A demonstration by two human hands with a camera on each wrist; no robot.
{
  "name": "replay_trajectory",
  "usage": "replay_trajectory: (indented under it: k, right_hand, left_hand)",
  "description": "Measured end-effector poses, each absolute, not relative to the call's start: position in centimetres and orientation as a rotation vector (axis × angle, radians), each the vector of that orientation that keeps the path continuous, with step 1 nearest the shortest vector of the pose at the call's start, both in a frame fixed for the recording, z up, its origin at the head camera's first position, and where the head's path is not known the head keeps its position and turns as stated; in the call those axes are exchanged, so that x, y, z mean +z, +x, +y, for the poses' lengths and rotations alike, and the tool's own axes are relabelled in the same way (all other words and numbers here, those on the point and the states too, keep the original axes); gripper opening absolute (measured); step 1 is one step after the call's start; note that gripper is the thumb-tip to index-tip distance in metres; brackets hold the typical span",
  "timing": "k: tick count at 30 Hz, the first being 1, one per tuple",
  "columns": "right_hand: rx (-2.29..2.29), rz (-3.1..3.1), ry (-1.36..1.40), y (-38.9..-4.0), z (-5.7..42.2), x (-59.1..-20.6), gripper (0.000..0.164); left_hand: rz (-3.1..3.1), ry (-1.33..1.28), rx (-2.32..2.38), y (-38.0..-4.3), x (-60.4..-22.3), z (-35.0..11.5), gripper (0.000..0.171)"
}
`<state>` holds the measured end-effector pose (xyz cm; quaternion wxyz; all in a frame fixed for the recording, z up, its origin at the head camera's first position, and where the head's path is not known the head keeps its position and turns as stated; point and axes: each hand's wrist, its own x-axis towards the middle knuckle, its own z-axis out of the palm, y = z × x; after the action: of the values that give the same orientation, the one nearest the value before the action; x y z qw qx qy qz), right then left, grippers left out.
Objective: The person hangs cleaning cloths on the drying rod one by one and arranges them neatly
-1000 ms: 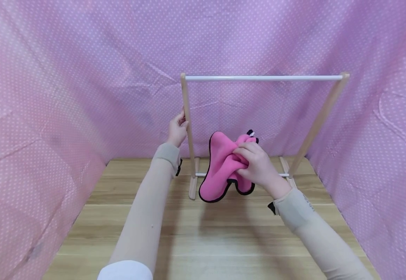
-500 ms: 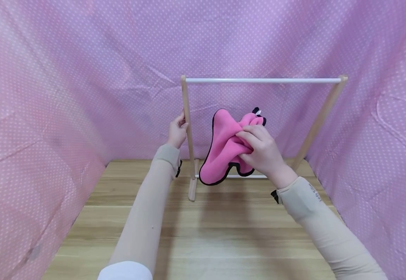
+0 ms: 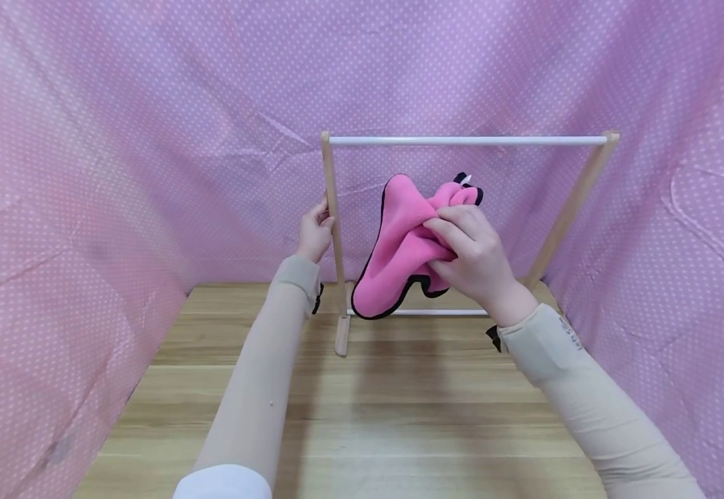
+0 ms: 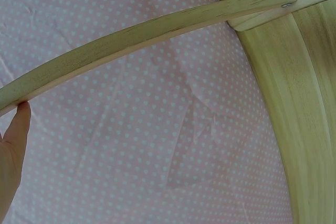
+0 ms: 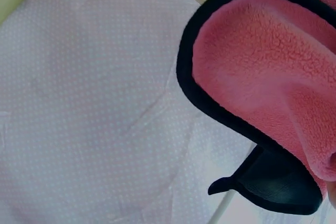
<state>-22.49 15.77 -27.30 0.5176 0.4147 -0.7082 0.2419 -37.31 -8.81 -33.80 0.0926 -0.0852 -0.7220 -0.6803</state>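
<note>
A pink fleece cloth with black edging (image 3: 382,260) hangs bunched in front of the rack, below its top bar. My right hand (image 3: 477,253) pinches its middle between thumb and fingers. A small white tag shows at its upper right corner. Fuzzy pink fabric and a dark flap fill the right side of the right wrist view. The rack (image 3: 468,141) has wooden posts and white bars. With my left hand (image 3: 315,234) I hold its left post at mid-height, the fingers partly hidden behind it. The left wrist view shows my thumb (image 4: 18,129) against this post (image 4: 142,35).
The rack's left foot (image 3: 341,337) stands on a wood-grain tabletop (image 3: 362,430). A lower white bar (image 3: 436,312) joins the posts. Pink dotted curtain (image 3: 149,138) encloses the back and both sides.
My right hand has raised the pink cloth from near the lower bar to closer below the top bar, shifting slightly right. My left hand stays on the post.
</note>
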Motion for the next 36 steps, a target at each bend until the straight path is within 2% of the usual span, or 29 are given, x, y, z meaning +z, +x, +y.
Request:
replay_trajectory:
  k: [18, 30, 36]
  right_hand:
    - [0.553, -1.54, 1.0, -22.6, 15.3, -22.5, 0.026]
    - [0.586, -1.454, 0.874, -25.0, 15.2, -18.1, 0.016]
    - [0.609, -1.501, 0.796, -26.4, 15.3, -16.3, 0.017]
  left_hand:
    - [-2.158, -0.247, -2.011, -36.8, -33.9, -8.8, 0.055]
    - [-2.129, -0.238, -2.028, -36.9, -34.1, -8.6, 0.056]
    - [-2.142, -0.224, -2.018, -36.7, -33.9, -8.3, 0.055]
